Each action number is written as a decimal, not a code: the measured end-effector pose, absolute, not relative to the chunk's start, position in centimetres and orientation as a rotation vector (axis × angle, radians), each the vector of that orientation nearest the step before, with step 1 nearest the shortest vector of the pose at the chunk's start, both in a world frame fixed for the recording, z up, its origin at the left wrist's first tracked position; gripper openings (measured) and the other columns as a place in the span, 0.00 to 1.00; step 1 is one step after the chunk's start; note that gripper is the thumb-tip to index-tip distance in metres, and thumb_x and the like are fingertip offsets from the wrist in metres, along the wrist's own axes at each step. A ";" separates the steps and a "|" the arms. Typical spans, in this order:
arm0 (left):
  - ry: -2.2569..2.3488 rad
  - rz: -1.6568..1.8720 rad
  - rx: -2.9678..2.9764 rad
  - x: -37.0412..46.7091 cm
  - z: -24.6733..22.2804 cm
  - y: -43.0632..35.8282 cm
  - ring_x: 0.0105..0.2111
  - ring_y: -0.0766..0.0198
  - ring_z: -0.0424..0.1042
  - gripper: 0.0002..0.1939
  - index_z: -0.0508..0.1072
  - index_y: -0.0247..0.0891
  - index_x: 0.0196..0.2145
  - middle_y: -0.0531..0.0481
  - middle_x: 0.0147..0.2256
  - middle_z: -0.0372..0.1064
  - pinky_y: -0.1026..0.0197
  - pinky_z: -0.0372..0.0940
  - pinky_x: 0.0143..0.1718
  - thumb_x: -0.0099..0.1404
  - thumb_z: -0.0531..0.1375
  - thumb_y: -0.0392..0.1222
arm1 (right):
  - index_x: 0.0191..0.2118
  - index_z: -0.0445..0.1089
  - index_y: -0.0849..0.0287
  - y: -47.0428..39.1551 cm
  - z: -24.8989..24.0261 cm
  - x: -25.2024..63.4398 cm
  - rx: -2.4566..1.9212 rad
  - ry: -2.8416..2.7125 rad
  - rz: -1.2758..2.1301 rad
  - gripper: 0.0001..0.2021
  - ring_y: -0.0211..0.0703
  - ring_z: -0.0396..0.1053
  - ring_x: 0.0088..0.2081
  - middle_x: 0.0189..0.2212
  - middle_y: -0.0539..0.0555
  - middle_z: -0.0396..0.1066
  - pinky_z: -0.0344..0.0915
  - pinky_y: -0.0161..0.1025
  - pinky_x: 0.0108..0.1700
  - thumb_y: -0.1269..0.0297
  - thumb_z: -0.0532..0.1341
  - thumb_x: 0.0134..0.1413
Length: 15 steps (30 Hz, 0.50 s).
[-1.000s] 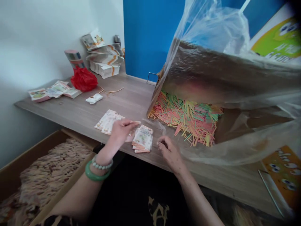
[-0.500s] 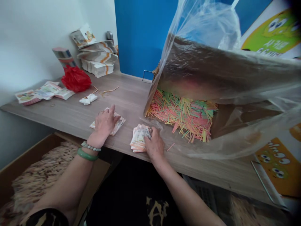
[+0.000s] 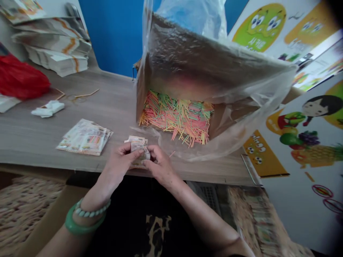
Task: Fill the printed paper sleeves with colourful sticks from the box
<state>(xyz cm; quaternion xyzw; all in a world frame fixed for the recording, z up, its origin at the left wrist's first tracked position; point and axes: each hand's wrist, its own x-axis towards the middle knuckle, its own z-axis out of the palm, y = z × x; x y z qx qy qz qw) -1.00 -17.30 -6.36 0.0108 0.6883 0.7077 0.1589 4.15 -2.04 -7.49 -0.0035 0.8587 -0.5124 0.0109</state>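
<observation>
Both my hands meet near the table's front edge, pinching one small printed packet (image 3: 138, 145) between them. My left hand (image 3: 120, 160) grips its left side with thumb and fingers; my right hand (image 3: 160, 166) has its right side. Under it lie more of these packets, partly hidden by my fingers. To the left, a spread pile of printed packets (image 3: 85, 138) rests on the table, touched by neither hand. Beyond my right hand, a lined cardboard box on its side holds many thin pink, yellow and green sticks (image 3: 177, 119).
Clear plastic lining (image 3: 193, 153) spills from the box onto the table (image 3: 115, 107). A red plastic bag (image 3: 23, 78), a crumpled white wrapper (image 3: 48, 109) and stacked white-and-orange packaging (image 3: 59, 53) lie at the left. One loose pink stick (image 3: 172, 154) is beside my right hand.
My left hand has left the left pile and come to the right packets. Both hands now hold one packet. The view has turned to the right.
</observation>
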 end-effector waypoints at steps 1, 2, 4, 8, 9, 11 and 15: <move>1.913 2.033 0.013 -0.9 -6.2 -17.1 0.33 0.59 0.73 0.13 0.78 0.37 0.32 0.50 0.30 0.76 0.55 0.68 0.38 0.49 0.68 0.47 | 0.55 0.63 0.53 -0.8 -7.1 4.9 -0.072 2.757 -1.463 0.20 0.41 0.71 0.41 0.42 0.50 0.75 0.66 0.39 0.45 0.67 0.57 0.57; 1.880 2.021 0.010 -0.8 -6.2 -17.0 0.33 0.59 0.73 0.14 0.78 0.37 0.32 0.50 0.31 0.76 0.55 0.68 0.39 0.49 0.68 0.47 | 0.58 0.62 0.54 0.6 -7.0 5.7 -0.130 2.869 -1.249 0.22 0.44 0.69 0.48 0.48 0.54 0.73 0.64 0.42 0.51 0.68 0.57 0.57; 1.859 1.915 0.089 -0.6 -6.1 -16.8 0.31 0.59 0.72 0.14 0.77 0.36 0.32 0.50 0.30 0.75 0.56 0.67 0.37 0.50 0.68 0.47 | 0.59 0.64 0.57 3.4 -7.2 7.1 -0.174 3.085 -0.669 0.23 0.52 0.62 0.57 0.56 0.60 0.68 0.57 0.51 0.59 0.72 0.56 0.57; 1.961 1.591 0.445 0.4 -6.2 -15.1 0.29 0.63 0.68 0.09 0.75 0.37 0.26 0.51 0.26 0.69 0.61 0.62 0.32 0.54 0.64 0.46 | 0.51 0.72 0.62 7.6 -8.9 7.2 0.002 3.211 -0.025 0.17 0.58 0.61 0.56 0.54 0.66 0.69 0.52 0.55 0.59 0.75 0.53 0.58; 1.976 1.511 0.530 0.7 -6.2 -14.5 0.28 0.63 0.66 0.08 0.74 0.37 0.24 0.52 0.25 0.67 0.62 0.60 0.30 0.55 0.63 0.44 | 0.47 0.73 0.62 8.3 -9.1 6.7 0.029 3.213 -0.006 0.15 0.57 0.62 0.54 0.51 0.65 0.71 0.53 0.54 0.58 0.74 0.53 0.59; 1.968 1.372 0.654 1.1 -6.1 -13.2 0.26 0.65 0.64 0.07 0.72 0.36 0.23 0.53 0.24 0.64 0.63 0.57 0.28 0.55 0.61 0.41 | 0.41 0.74 0.61 9.4 -9.0 5.3 0.123 3.247 -0.091 0.13 0.54 0.64 0.50 0.46 0.63 0.73 0.55 0.51 0.56 0.73 0.52 0.60; 1.962 1.211 0.789 1.5 -5.8 -11.7 0.26 0.66 0.62 0.06 0.71 0.36 0.22 0.54 0.24 0.61 0.63 0.54 0.28 0.56 0.59 0.38 | 0.41 0.72 0.62 11.5 -7.7 3.1 0.735 3.380 -0.644 0.15 0.49 0.67 0.47 0.44 0.62 0.73 0.58 0.43 0.52 0.72 0.48 0.60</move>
